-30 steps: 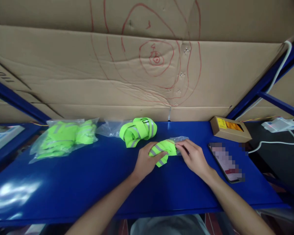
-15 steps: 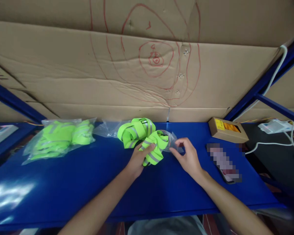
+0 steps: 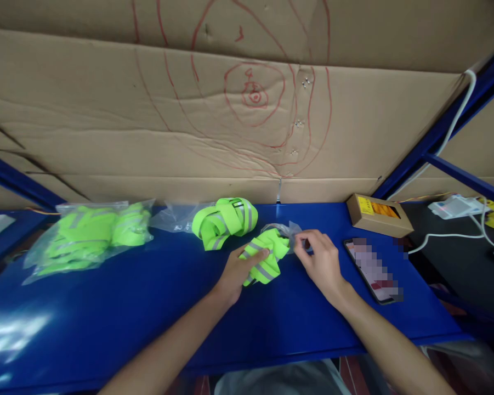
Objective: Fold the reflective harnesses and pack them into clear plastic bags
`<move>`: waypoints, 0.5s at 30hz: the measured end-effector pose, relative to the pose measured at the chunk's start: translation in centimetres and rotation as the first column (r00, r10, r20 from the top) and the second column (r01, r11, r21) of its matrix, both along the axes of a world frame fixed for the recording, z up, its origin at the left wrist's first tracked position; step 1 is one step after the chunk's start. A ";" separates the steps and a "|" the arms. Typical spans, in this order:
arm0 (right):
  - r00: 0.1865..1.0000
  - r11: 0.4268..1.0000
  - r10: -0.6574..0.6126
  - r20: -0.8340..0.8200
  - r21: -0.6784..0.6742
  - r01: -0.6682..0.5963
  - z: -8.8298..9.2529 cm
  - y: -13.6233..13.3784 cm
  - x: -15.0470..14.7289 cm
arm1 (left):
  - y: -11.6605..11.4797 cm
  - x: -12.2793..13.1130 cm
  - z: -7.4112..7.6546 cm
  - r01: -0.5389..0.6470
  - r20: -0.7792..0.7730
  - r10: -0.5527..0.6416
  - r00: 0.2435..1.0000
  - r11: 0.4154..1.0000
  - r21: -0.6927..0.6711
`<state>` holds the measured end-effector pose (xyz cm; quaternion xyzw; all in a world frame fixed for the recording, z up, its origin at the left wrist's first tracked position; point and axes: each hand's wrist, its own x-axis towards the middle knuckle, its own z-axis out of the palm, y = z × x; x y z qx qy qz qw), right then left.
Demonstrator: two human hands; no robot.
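My left hand (image 3: 240,269) is closed on a folded neon-yellow reflective strap (image 3: 266,264) with silver-grey stripes, thumb on top. Just behind the strap lies a piece of clear plastic (image 3: 295,229), perhaps a small bag; its contents are hard to make out. My right hand (image 3: 321,260) has thumb and forefinger pinched together at the plastic's right edge. Another neon-yellow strap bundle (image 3: 226,221) rests loosely coiled on the blue table (image 3: 160,312), behind my left hand.
On the left lies a clear bag (image 3: 37,258) packed with neon-yellow straps. Flat clear plastic (image 3: 170,218) sits beside the coiled bundle. Toward the right are a phone (image 3: 372,271) and a cardboard box (image 3: 364,219) with a window. A cardboard wall (image 3: 86,109) with red rings stands behind.
My right thumb and forefinger, apart before, have closed together at the clear plastic. The strap in my left hand has come slightly nearer, away from the coiled bundle. The view has shifted a little.
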<state>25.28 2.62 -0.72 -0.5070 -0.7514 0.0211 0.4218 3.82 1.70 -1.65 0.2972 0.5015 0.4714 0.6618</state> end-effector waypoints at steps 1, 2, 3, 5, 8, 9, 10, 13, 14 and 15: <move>1.000 0.999 0.017 -0.012 -0.049 -0.018 -0.2 -0.1 -0.1 | 0.1 0.0 0.0 -0.026 0.003 0.026 1.000 1.000 -0.004; 0.999 0.994 0.031 -0.029 -0.103 -0.034 -0.4 -0.1 -0.3 | 0.2 -0.1 0.0 -0.050 0.008 0.050 0.999 0.999 -0.007; 0.998 0.987 0.040 -0.048 -0.153 -0.047 -0.7 -0.1 -0.5 | 0.3 -0.2 0.0 -0.069 0.015 0.069 0.998 0.998 -0.010; 0.996 0.972 0.039 -0.082 -0.227 -0.057 -1.1 -0.1 -1.0 | 0.5 -0.4 0.0 -0.080 0.031 0.081 0.996 0.997 -0.012; 0.983 0.953 0.044 -0.176 -0.289 -0.095 -1.3 0.1 -1.4 | 0.4 -0.3 0.0 -0.046 0.051 0.047 0.998 0.999 -0.015; 0.975 0.948 0.048 -0.218 -0.297 -0.113 -1.2 0.1 -1.4 | 0.2 -0.2 0.0 -0.032 0.054 0.033 0.998 0.999 -0.019; 0.964 0.946 0.050 -0.259 -0.298 -0.130 -1.0 0.1 -1.4 | 0.1 0.0 0.0 -0.021 0.054 0.023 0.998 0.999 -0.024; 0.941 0.943 0.053 -0.334 -0.292 -0.157 -0.7 -0.1 -1.5 | -0.4 0.5 0.1 -0.027 0.042 0.029 0.999 0.999 -0.038; 0.936 0.942 0.056 -0.348 -0.293 -0.165 -0.7 -0.1 -1.6 | -0.6 0.6 0.1 -0.038 0.037 0.040 0.999 0.998 -0.041; 0.930 0.939 0.059 -0.364 -0.296 -0.176 -0.8 -0.2 -1.6 | -0.7 0.7 0.2 -0.050 0.034 0.051 0.998 0.998 -0.044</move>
